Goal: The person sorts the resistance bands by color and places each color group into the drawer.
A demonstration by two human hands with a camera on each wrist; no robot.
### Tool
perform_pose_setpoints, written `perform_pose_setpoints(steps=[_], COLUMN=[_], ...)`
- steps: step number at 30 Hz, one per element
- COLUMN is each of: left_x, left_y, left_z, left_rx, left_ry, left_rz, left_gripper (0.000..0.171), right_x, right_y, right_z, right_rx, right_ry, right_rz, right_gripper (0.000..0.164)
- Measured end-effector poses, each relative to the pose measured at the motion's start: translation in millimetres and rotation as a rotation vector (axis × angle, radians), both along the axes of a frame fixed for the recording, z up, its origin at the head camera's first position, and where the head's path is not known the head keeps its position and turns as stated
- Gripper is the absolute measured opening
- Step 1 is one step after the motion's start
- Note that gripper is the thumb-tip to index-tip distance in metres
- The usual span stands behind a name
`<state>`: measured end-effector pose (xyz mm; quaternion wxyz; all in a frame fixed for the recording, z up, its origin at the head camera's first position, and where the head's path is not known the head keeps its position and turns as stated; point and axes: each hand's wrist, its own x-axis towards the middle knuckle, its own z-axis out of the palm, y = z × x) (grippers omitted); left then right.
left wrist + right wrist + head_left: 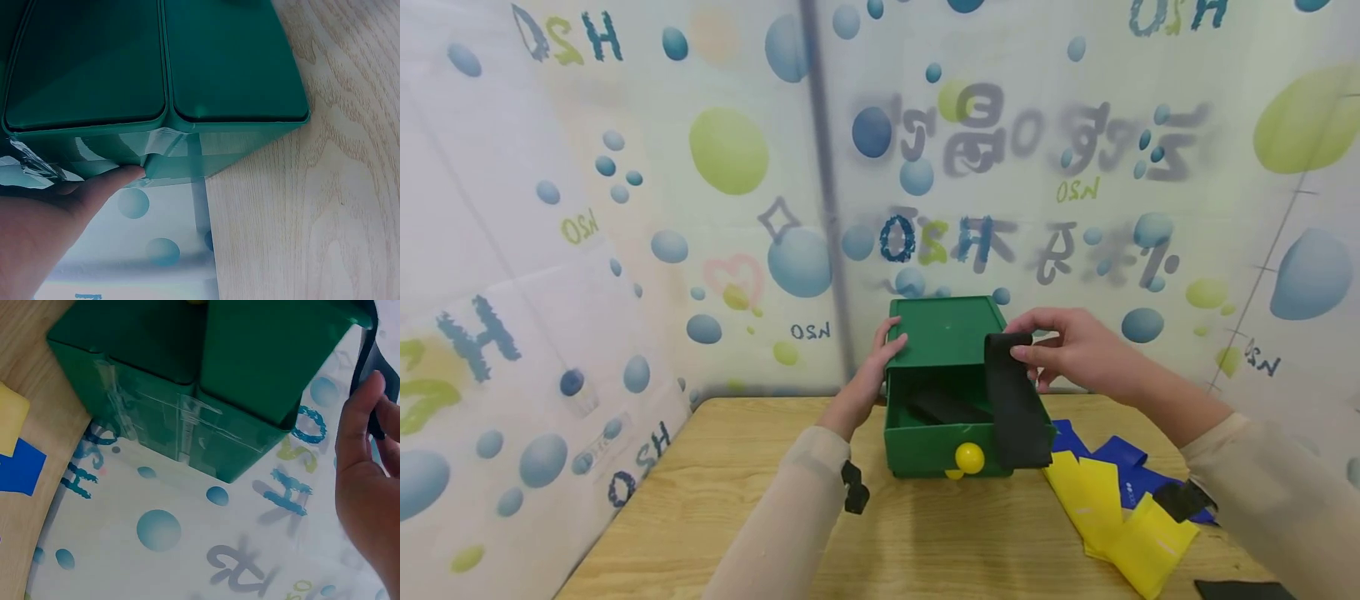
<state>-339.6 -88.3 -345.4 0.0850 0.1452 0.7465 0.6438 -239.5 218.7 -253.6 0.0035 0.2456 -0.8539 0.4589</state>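
A green drawer box point(947, 329) stands on the table, its drawer point(917, 446) pulled out toward me. A yellow knob point(970, 457) marks the drawer front. My left hand point(870, 375) rests against the box's left side, fingertips over the top edge; in the left wrist view its thumb point(112, 181) presses along the taped side. Between thumb and fingers, my right hand point(1075, 350) pinches the upper end of a black resistance band point(1017, 408). That band hangs down over the drawer's right front corner. Inside the drawer lies another black band point(947, 407), partly hidden in shadow.
Yellow bands point(1097, 500) and blue bands point(1138, 479) lie overlapping on the wooden table point(752, 500) right of the box. A black piece point(1240, 590) shows at the bottom right edge. Behind the table hangs a patterned curtain point(925, 250).
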Motion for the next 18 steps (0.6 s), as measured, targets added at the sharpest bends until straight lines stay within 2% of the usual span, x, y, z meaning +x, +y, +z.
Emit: perform_pose_setpoints(steps=[9,18], left_x=[0.2,-1.5], left_y=[0,1], left_z=[-0.6,-2.1], left_rx=[0.000,-0.007], left_ry=[0.003,0.005], left_rz=[0.003,0.011], left_gripper=[0.068,0.066], right_x=[-3.9,-5.2], right_y=[-12,-14], right_z=[-11.6,-16.1], right_rx=[-0.020,0.022], right_ry=[-0.128,-0.136], right_rz=[-0.018,-0.051], right_gripper=[0.025,0.027])
